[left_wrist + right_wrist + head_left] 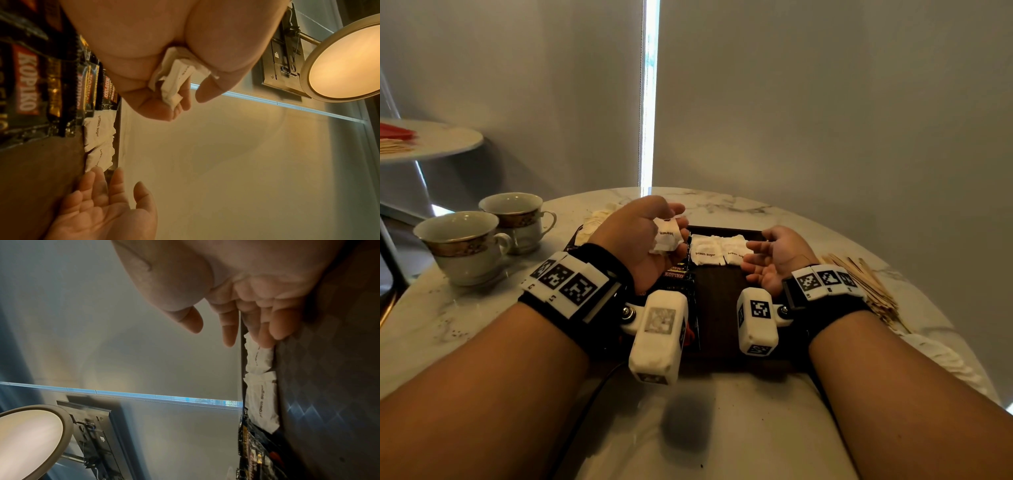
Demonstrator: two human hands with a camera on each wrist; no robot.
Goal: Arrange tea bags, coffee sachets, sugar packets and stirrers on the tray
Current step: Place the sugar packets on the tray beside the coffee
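Note:
A dark wooden tray (717,301) lies on the marble table in front of me. Two white brown sugar packets (705,251) (98,134) (261,395) lie side by side at its far edge. Black Kopiko coffee sachets (676,275) (26,84) fill the tray's left side, mostly hidden under my left hand. My left hand (650,236) (164,68) hovers above them and grips a small bunch of white sugar packets (667,236) (174,81). My right hand (774,260) (98,211) (246,313) is palm up and relaxed over the tray's right part, its fingertips next to the laid packets.
Wooden stirrers (866,284) lie piled on the table right of the tray. Pale tea bags (595,222) sit beyond the tray's far left corner. Two gold-banded cups (465,246) stand at the left. A second round table (431,140) is far left.

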